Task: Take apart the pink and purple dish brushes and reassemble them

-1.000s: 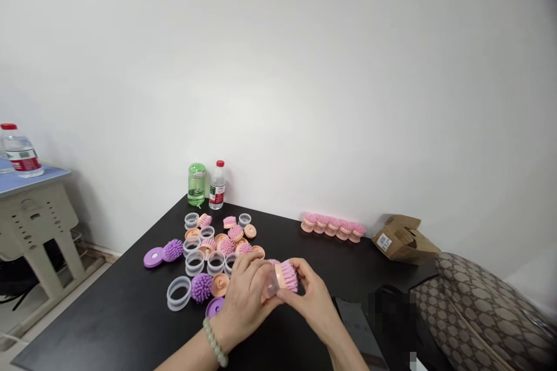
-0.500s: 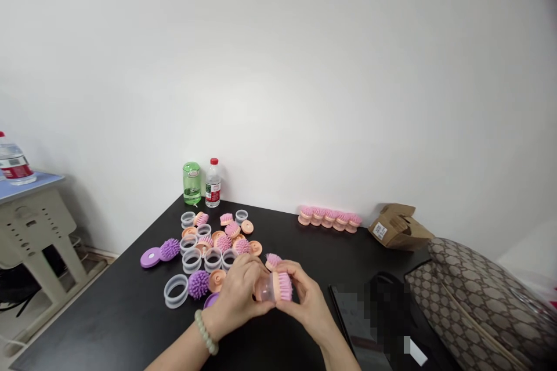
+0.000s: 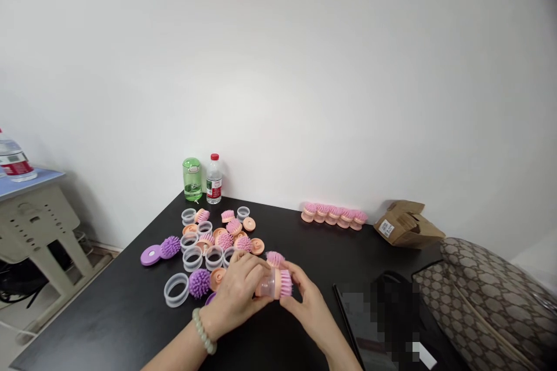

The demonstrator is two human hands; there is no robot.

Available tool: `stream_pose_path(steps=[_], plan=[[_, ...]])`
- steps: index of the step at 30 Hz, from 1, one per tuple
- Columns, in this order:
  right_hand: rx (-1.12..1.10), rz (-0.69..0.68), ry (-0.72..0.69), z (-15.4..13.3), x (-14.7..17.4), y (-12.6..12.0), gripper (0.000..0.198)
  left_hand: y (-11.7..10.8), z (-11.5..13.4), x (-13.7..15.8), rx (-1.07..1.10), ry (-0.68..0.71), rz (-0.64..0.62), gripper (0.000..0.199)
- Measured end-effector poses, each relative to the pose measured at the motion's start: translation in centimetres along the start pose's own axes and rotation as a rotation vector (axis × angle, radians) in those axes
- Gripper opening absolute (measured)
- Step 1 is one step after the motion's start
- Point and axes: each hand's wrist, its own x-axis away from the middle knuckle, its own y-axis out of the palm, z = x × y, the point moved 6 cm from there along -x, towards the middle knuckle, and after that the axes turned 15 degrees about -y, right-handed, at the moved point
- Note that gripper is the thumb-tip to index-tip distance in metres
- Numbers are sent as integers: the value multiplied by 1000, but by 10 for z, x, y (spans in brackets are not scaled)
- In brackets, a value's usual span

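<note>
My left hand [image 3: 241, 285], with a beaded bracelet at the wrist, is closed around the base and clear middle of a pink scrub brush [image 3: 277, 284]. The brush lies on its side, its bristles facing right. At the bristle end, the thumb and fingers of my right hand [image 3: 307, 298] grip the brush head. Just behind it is another pink brush head [image 3: 275, 258], partly covered by the held brush. Left of my hands lie several clear rings [image 3: 176, 290], peach discs [image 3: 257, 246], pink brush heads [image 3: 224, 240] and a purple brush head [image 3: 199, 283].
A row of pink brushes [image 3: 333, 215] stands along the wall. Behind the loose parts are a green container [image 3: 192, 179] and a water bottle [image 3: 214, 181]. To the right are a cardboard box [image 3: 407, 226], a patterned bag [image 3: 483, 295] and a dark flat device [image 3: 369, 330].
The view has shifted slightly. Both hands stay on the same brush, and my right fingers sit a little differently around its bristle end.
</note>
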Motion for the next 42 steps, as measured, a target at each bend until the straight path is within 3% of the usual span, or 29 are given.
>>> stream_pose_path(steps=[2,6,9,13,15,18,21,23,26,28,32,35,38,42], plan=[[38,2,9,1,1,0,43,0,0,0,-11,-1,3,13],[-12,24,-12,-1,1,1,61,-1,0,0,8,-18,-17,20],[16,-5,25,-1,-1,2,43,0,0,0,53,-45,-50,21],[62,-8,-136,-17,-4,-2,40,5,-12,-1,204,-282,-196,28],[49,-49,-260,-28,-3,-1,36,9,-22,-1,375,-441,-325,36],[3,-78,-379,-40,1,-4,26,21,-32,5,799,-657,-602,38],[33,13,-349,-36,2,-20,30,26,-32,10,1189,-753,-766,46],[169,39,-214,-23,2,-32,37,23,-33,8,1322,-719,-730,55],[417,7,16,1,3,-43,35,15,-39,3,1378,-682,-558,67],[490,-20,79,14,4,-42,31,10,-43,1,1370,-696,-452,69],[475,-65,75,32,5,-23,36,9,-47,-2,1365,-719,-390,64],[490,32,48,33,4,-20,48,10,-50,-2,1346,-720,-305,60],[485,170,-14,17,4,-23,40,14,-52,-2,1321,-707,-233,57],[341,118,-123,-15,7,-10,30,18,-41,-1,1138,-589,-266,57]])
